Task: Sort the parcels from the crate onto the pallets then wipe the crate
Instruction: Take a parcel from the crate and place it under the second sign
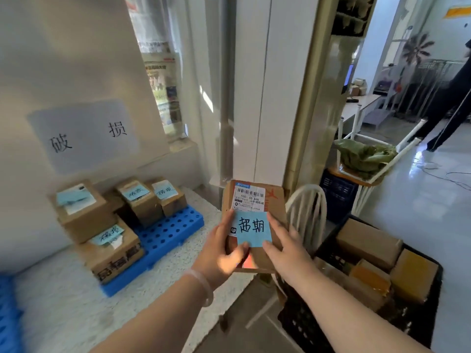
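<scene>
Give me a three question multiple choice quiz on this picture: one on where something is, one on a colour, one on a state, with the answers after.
1. Where is the black crate?
A. hanging on the wall
B. low on the right, beside the held parcel
C. on a trolley

2. What colour is the note stuck on the held parcel?
A. yellow
B. pink
C. blue

3. How is the held parcel carried?
A. by one hand only
B. by both hands
C. lying on the floor

Answers:
1 B: the crate sits at the lower right, just past the parcel.
2 C: the handwritten note is light blue.
3 B: the left hand and the right hand each grip one side of it.
</scene>
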A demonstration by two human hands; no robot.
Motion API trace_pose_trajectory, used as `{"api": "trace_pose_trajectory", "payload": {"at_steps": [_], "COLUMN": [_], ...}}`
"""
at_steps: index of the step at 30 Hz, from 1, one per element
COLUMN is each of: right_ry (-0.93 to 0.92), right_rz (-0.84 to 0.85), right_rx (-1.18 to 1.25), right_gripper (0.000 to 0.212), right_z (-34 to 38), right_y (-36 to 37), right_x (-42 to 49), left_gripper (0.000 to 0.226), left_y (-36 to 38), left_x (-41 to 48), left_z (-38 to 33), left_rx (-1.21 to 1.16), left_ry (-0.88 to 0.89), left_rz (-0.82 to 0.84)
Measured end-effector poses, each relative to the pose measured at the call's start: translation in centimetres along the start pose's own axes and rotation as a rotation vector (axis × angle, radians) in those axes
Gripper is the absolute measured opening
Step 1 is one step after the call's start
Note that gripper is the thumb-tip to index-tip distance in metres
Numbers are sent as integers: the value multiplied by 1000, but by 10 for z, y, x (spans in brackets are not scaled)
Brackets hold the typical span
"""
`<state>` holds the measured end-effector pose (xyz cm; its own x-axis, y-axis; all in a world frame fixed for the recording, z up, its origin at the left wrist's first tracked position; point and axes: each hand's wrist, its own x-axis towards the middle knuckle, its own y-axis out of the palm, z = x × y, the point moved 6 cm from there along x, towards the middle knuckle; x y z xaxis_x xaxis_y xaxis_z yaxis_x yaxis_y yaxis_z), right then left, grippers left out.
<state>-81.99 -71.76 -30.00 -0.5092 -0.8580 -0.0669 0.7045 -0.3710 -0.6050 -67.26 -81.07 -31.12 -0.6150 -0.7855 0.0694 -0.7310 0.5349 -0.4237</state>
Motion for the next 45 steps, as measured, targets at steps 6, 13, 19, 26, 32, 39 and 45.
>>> {"api": "trace_pose_trajectory", "payload": {"at_steps": [6,13,19,26,32,39,45], "right_ry": [-110,-269,-410,-543,-573,-555,-442], "right_rz": [100,279,444,688,794,815,834], "right_rx": [-26,-56,-103,-130,-161,-214,-261], "right_gripper": [63,64,65,65,65,64,66], "right_z": [85,161,202,233,236,252,251], "right_y": [109,237,303,367,395,427,482], "right_x": [12,2,-16,-62,-91,-108,-118], "left_gripper": [80,80,83,84,82,81,73], "left_y": [-121,-235,-285,-309,-304,-333,-367], "left_x": [-35,-101,-162,-248,-292,-317,-332], "left_z": [56,111,136,153,165,195,240], "left_rx": [-13,30,23,35,-75,-68,29], "left_ry": [-129,-232,-368,-525,-569,-636,-762], "left_rz": [-193,-383,-537,-793,-866,-855,-759]}}
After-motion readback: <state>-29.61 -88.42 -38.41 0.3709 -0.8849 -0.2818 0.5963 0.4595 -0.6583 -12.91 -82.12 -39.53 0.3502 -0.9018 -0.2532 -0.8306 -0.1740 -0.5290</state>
